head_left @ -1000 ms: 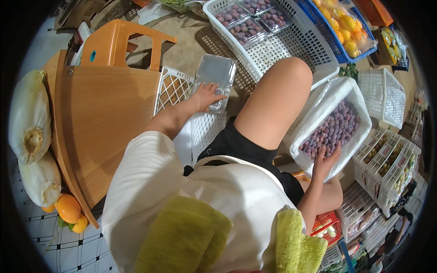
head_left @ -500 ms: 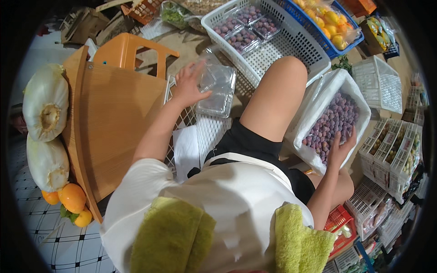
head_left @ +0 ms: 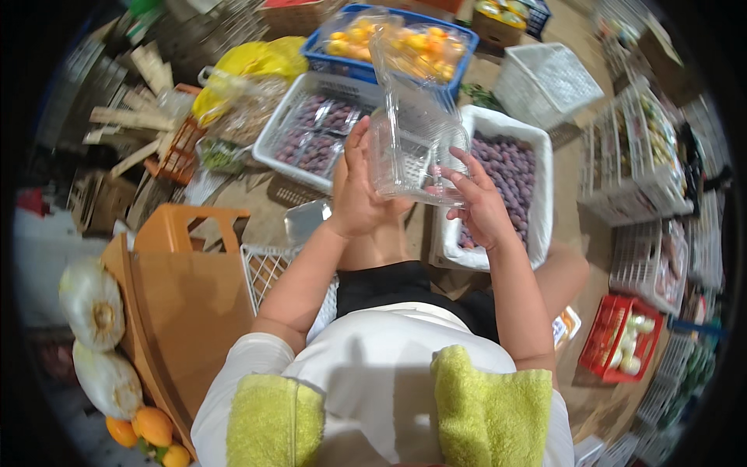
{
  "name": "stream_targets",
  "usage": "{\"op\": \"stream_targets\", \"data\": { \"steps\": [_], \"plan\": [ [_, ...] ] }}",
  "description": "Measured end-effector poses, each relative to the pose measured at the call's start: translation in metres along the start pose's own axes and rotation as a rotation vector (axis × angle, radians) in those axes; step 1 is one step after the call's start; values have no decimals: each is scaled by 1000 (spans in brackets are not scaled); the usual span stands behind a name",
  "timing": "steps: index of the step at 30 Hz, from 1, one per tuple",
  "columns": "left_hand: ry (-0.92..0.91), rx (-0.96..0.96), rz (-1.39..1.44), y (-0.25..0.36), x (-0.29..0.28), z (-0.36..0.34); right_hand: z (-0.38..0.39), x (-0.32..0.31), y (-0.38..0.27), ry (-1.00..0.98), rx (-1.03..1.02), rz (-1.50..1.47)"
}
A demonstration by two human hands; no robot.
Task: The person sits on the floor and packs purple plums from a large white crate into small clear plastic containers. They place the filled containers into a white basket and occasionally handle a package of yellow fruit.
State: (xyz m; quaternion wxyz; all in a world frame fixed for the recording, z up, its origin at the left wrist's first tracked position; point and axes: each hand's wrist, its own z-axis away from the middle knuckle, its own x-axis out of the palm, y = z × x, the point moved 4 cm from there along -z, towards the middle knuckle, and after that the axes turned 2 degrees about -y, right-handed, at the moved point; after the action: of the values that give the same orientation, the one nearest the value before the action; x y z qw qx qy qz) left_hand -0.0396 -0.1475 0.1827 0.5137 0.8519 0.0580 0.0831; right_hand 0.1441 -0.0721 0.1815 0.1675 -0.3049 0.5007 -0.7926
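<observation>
An open clear plastic clamshell box (head_left: 412, 156) is raised above my lap, its lid standing up. My left hand (head_left: 359, 187) grips its left end, and my right hand (head_left: 475, 198) holds its right end with fingers curled against it. Behind and right of it is a lined crate of purple plums (head_left: 502, 179). A white basket (head_left: 268, 134) with filled plum boxes (head_left: 311, 140) lies beyond my left hand. Below my left arm, a clear container (head_left: 307, 219) rests near a white lattice crate (head_left: 264, 276).
A blue crate (head_left: 467, 54) of yellow fruit sits at the back. An orange stool (head_left: 187, 226) and wooden board (head_left: 171, 311) with wrapped cabbages (head_left: 93, 311) and oranges (head_left: 152, 426) are left. Stacked crates (head_left: 634, 159) and a red basket (head_left: 618, 338) are right; wood slats (head_left: 136, 113) lie back left.
My left hand has lifted the clamshell from the left side to the middle. My right hand has left the plums and now holds it too. The view has shifted.
</observation>
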Motion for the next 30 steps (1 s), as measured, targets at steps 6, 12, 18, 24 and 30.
{"op": "stream_targets", "data": {
  "steps": [6,12,18,24,30],
  "plan": [
    [-200,-499,528,-41,35,-17,17,-75,17,285,-72,166],
    [-132,-539,349,-26,35,-18,6,-80,26,501,-268,403],
    [-59,-212,142,11,-37,32,-31,-1,36,88,-177,353],
    [20,-66,-699,69,-84,113,-48,127,73,-477,83,72],
    [285,-100,-899,54,-151,156,-61,168,115,-509,-92,399]
  ]
}}
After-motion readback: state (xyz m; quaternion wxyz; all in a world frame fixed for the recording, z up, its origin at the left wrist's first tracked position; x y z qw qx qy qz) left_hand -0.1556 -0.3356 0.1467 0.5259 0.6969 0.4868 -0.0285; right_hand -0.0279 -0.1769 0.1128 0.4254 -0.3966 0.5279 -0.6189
